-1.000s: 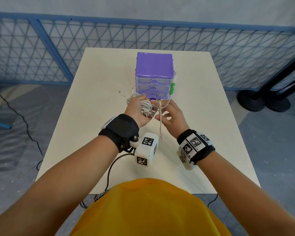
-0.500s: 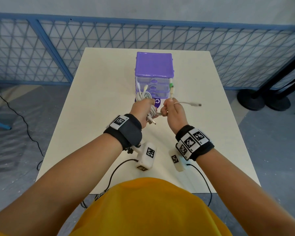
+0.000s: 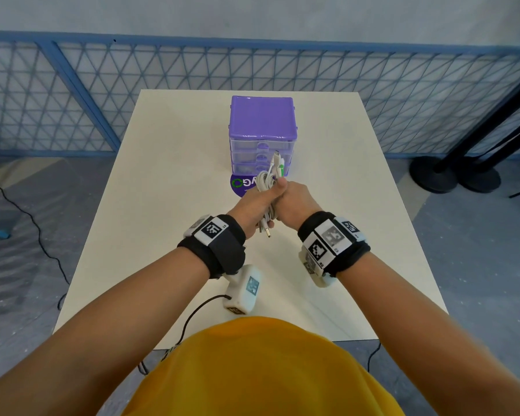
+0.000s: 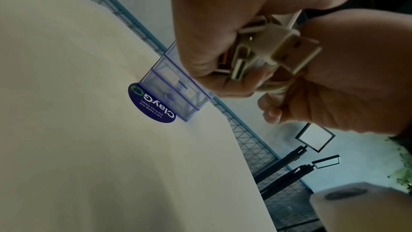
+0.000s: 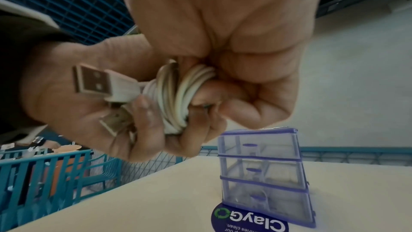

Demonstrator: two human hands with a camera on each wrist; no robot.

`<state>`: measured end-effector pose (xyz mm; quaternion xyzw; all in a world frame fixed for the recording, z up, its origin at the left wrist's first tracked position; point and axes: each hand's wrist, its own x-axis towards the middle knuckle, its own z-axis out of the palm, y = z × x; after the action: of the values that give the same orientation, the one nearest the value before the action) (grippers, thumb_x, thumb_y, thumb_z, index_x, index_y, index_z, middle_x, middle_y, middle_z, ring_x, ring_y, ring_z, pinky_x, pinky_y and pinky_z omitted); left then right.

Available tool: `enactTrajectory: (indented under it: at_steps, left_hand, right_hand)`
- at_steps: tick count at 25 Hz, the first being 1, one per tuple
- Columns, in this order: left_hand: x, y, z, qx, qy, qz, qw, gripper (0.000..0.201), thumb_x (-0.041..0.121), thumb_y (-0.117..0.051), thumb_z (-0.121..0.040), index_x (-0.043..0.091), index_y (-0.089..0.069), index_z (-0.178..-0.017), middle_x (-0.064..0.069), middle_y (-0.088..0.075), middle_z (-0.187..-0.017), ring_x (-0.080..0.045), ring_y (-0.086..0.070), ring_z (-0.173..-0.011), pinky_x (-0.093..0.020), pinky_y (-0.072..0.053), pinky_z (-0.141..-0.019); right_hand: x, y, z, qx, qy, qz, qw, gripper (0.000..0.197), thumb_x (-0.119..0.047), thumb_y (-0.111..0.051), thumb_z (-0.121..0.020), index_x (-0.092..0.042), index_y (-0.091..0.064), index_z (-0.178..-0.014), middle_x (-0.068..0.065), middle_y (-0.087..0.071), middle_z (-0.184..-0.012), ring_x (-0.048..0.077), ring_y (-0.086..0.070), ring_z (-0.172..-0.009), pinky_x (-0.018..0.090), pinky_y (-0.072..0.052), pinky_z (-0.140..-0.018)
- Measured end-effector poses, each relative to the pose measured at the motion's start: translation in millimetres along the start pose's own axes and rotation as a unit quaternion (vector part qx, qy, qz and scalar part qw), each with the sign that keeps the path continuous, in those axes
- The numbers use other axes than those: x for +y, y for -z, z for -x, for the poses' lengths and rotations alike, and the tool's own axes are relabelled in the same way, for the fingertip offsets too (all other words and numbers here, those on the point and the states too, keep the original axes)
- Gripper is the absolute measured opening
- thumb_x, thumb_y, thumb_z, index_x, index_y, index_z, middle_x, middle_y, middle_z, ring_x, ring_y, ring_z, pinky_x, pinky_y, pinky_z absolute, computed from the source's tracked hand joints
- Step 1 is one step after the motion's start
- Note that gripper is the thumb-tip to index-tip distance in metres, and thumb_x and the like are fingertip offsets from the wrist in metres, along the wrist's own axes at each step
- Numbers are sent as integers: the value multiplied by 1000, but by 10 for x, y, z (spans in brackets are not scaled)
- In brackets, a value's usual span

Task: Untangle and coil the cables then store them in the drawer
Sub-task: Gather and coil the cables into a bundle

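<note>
A bundle of white cables [image 3: 264, 182] is held just above the table in front of the purple drawer unit [image 3: 261, 118], whose three clear drawers are shut. My left hand [image 3: 257, 205] grips the coiled bundle, and USB plugs [image 3: 266, 232] stick out below the fist. My right hand [image 3: 293, 201] presses against the left and also curls round the cables. Thin connector ends, one green [image 3: 280, 169], point up toward the drawers. The right wrist view shows the wound coil [image 5: 178, 94] and a USB plug [image 5: 93, 82] between both fists. In the left wrist view the plugs [image 4: 278, 48] fill the left palm.
A round purple ClayGo sticker [image 3: 242, 186] lies on the cream table [image 3: 168, 181] right before the drawer unit. A blue mesh fence [image 3: 102, 94] runs behind the table. Black stand bases [image 3: 451, 175] sit on the floor at the right.
Half a second ago my right hand held a loose cable end out to the right. That end is now gathered in, and both hands have closed together round the bundle.
</note>
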<state>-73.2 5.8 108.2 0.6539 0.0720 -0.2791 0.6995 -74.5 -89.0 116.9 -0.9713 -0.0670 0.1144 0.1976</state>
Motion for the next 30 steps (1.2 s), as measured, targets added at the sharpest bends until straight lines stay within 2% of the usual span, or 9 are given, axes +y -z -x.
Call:
enactTrajectory:
  at_steps: [3, 6, 8, 12, 15, 18, 22, 26, 30]
  left_hand:
    - [-35, 1, -56, 14, 23, 3, 1000, 32, 52, -66, -73, 22, -60, -82, 1, -55, -63, -12, -49, -53, -19, -39, -44]
    - [-40, 23, -86, 41, 58, 31, 997, 19, 40, -60, -84, 23, -58, -75, 1, -55, -63, -12, -51, -58, -23, -41, -53]
    - [-36, 61, -111, 46, 58, 59, 996, 17, 34, -58, -86, 22, -57, -74, 0, -56, -66, -14, -53, -61, -25, -44, -57]
    - [8, 175, -157, 71, 51, 108, 990, 12, 25, -57, -87, 14, -59, -89, -4, -59, -74, -15, -58, -60, -25, -49, -56]
    - [35, 120, -107, 26, 31, 107, 993, 7, 10, -54, -87, 10, -61, -90, -6, -61, -77, -14, -63, -62, -29, -53, -65]
    - [71, 50, -29, -16, 35, 68, 997, 14, 2, -49, -86, 11, -60, -87, -7, -57, -70, -17, -58, -63, -34, -53, -65]
    - [114, 61, 20, -66, 51, 45, 996, 16, -1, -44, -85, 9, -57, -83, -5, -56, -59, -14, -59, -54, -27, -53, -51]
    - [151, 74, 84, -112, 75, 23, 991, 16, -2, -43, -85, 8, -53, -77, -1, -55, -49, -13, -56, -46, -23, -49, -45]
    - [157, 82, 97, -121, 59, -92, 987, 16, -6, -53, -80, 7, -57, -72, -3, -58, -50, -13, -60, -50, -23, -51, -47]
  right_hand:
    - [-5, 23, 49, -31, -10, -40, 999, 29, -6, -33, -90, 2, -54, -110, 23, -61, -112, 35, -57, -97, 33, -40, -75]
    - [-41, 13, 132, -44, 6, -35, 998, 31, -3, -33, -91, 5, -46, -118, 25, -57, -113, 38, -55, -104, 39, -42, -85]
    - [-31, 16, 177, -48, 8, -76, 996, 29, -6, -33, -93, 4, -47, -116, 25, -53, -100, 40, -54, -104, 37, -41, -81]
    - [79, -18, 192, 44, 8, -203, 978, 28, -11, -37, -93, 0, -56, -111, 24, -48, -115, 36, -51, -106, 25, -36, -89]
    - [137, -1, 90, 123, -18, -280, 952, 26, -17, -41, -93, -4, -58, -106, 21, -57, -109, 33, -59, -93, 40, -47, -90]
    - [102, 47, 24, 112, -18, -335, 935, 26, -18, -36, -94, 2, -52, -100, 17, -59, -90, 25, -53, -81, 36, -43, -76]
    - [105, 52, 7, 76, 23, -413, 907, 27, -16, -34, -95, 3, -46, -110, 14, -57, -96, 23, -55, -89, 38, -46, -84]
    - [125, 57, 35, 77, 64, -452, 886, 23, -14, -38, -94, 3, -49, -106, 8, -58, -87, 16, -57, -78, 23, -48, -72]
    - [102, 21, 53, 137, 33, -447, 883, 22, -14, -38, -94, 1, -44, -109, 1, -56, -79, 11, -55, -72, 12, -45, -66]
